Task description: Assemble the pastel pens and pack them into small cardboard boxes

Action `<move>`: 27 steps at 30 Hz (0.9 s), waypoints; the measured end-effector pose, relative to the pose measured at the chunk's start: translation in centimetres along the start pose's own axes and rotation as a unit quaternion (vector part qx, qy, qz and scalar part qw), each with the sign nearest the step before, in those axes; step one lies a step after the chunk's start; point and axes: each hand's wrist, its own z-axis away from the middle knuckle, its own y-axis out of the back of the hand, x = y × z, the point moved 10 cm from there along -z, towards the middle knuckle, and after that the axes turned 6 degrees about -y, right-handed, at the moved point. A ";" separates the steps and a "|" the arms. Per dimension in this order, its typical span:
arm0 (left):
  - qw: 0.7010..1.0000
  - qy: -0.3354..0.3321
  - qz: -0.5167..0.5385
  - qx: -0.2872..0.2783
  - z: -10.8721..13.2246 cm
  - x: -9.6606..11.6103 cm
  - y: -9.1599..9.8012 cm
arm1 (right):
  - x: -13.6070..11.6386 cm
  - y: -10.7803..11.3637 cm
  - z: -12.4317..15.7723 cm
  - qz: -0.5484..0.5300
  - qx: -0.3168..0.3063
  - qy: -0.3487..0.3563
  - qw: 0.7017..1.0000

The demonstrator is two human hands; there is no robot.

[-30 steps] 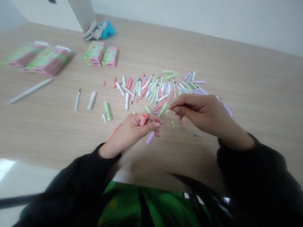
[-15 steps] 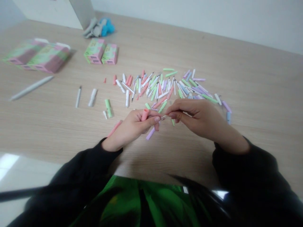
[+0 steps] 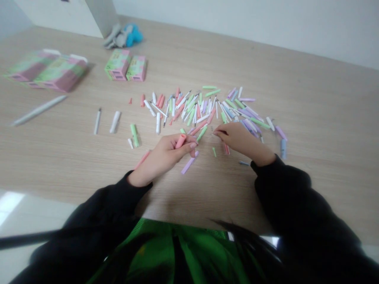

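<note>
My left hand (image 3: 170,156) is closed round a pink tube (image 3: 180,141), whose open end points up; its thumb and fingertips pinch something too small to make out. To its right, my right hand (image 3: 238,138) hovers at the front edge of the pile of pen parts (image 3: 195,106), fingertips pressed together on something I cannot make out. A purple piece (image 3: 190,162) lies just in front of my left hand. Between the hands are a green piece (image 3: 202,134) and a small green tip (image 3: 214,152).
Pink and green boxes (image 3: 137,68) stand at the back left, near a grey and blue bundle (image 3: 124,35). On the left lie a long white pen (image 3: 40,110), a short pen (image 3: 97,121), a white cap (image 3: 115,122) and a green tube (image 3: 134,135).
My right hand has moved away from my left hand, a little back toward the pile, uncovering pieces near it. My left hand keeps the pink tube and has barely moved.
</note>
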 end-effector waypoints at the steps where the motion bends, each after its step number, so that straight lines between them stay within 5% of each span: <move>1: 1.000 -0.002 -0.005 -0.003 0.0 0.0 0.0 | 0.2 -0.3 -0.3 0.012 -0.002 -0.002 1.000; 10: 1.000 0.003 0.000 -0.017 0.1 -0.4 -0.5 | 0.7 2.0 0.9 -0.031 0.024 -0.029 0.999; 13: 0.999 0.018 0.034 -0.007 0.2 -0.6 -0.4 | -1.1 3.2 2.8 -0.150 0.017 -0.031 0.988; 18: 0.996 0.030 0.080 -0.020 0.4 -0.7 -0.8 | -6.3 4.2 6.2 -0.395 -0.008 0.029 0.918; 27: 0.992 0.019 0.110 -0.052 0.4 -0.1 -1.6 | -7.9 3.7 6.9 -0.443 0.025 0.053 0.895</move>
